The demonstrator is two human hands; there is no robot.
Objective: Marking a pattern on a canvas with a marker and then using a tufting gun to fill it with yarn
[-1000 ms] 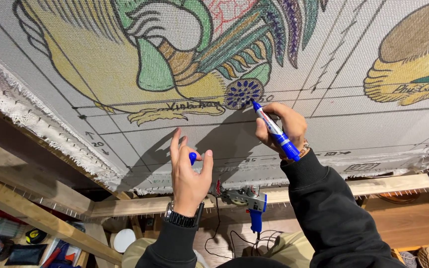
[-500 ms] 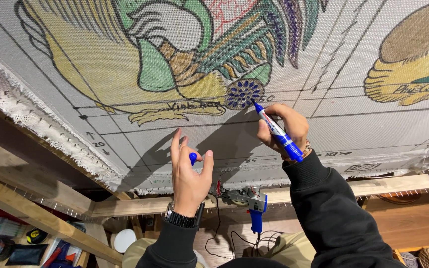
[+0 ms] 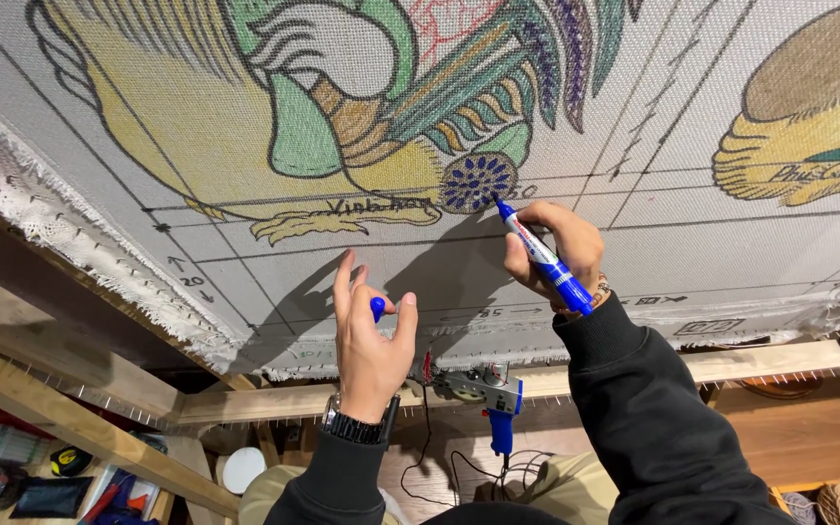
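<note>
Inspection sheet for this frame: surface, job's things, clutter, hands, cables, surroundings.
Surface: stretched mesh canvas with coloured drawing and grid lines, on a wooden frame.
Job's things: blue marker, tip at the blue dotted circle; blue cap.
Clutter: tools and cases lower left.
Hands: right hand grips the marker; left hand holds the cap.
Cables: dark wires by a blue tufting gun.
Surroundings: wooden beams.
</note>
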